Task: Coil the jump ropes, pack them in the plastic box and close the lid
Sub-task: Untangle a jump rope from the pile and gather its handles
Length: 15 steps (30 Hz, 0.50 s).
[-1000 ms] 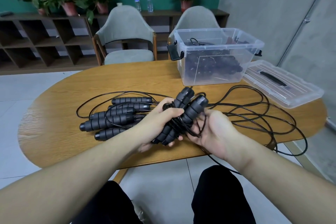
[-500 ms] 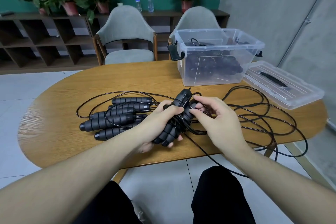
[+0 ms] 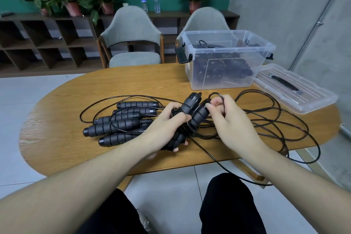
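My left hand (image 3: pixel 167 129) grips a pair of black ribbed jump rope handles (image 3: pixel 191 104) held side by side, with black cord wound around their middle. My right hand (image 3: pixel 228 119) pinches a loop of that rope's cord (image 3: pixel 216 95) just right of the handle tops. Several more black handles (image 3: pixel 117 121) lie in a pile on the table to the left. Loose black cord (image 3: pixel 275 121) sprawls over the right of the table and hangs off its front edge. The clear plastic box (image 3: pixel 226 62) stands open at the back right, with dark coiled ropes inside. Its lid (image 3: pixel 294 87) lies beside it.
The oval wooden table (image 3: pixel 66 148) carries everything. Two grey chairs (image 3: pixel 133 42) stand behind it, in front of low shelves with potted plants and two water bottles. A grey wall is close on the right. My dark trouser legs show below the table edge.
My right hand rose from under the handles to their top right and now pinches a loop of cord there. The left hand kept hold of the handles.
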Motion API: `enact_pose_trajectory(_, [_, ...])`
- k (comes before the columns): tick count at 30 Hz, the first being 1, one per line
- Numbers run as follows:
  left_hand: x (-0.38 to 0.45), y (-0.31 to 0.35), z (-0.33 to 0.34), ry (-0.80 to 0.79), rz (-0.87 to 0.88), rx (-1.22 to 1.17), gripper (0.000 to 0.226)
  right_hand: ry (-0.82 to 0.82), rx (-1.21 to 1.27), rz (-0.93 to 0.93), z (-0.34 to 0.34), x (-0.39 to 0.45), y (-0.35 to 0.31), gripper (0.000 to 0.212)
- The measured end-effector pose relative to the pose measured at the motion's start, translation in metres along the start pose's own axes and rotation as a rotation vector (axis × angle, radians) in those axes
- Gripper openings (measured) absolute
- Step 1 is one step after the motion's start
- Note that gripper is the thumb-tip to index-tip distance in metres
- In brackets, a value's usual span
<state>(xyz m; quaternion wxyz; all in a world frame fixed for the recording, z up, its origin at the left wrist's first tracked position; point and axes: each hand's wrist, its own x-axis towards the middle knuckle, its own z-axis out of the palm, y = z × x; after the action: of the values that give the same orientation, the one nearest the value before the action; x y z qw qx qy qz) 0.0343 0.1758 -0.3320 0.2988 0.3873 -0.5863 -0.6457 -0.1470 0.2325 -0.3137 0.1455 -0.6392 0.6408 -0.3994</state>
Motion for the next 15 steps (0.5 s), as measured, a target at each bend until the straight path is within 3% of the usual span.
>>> enact_pose_trajectory(4, [0.001,0.003,0.002,0.007,0.013,-0.015,0.007,-0.035,-0.348,-0.185,0.007,-0.005,0.007,0.028])
enact_pose_trajectory(7, [0.002,0.004,0.005,0.021,0.019,0.02,0.005,-0.002,-0.507,-0.216,0.011,-0.005,0.005,0.029])
enact_pose_trajectory(15, [0.003,0.008,0.004,0.065,0.03,0.183,0.024,-0.085,-0.526,-0.148,0.012,-0.004,0.005,0.029])
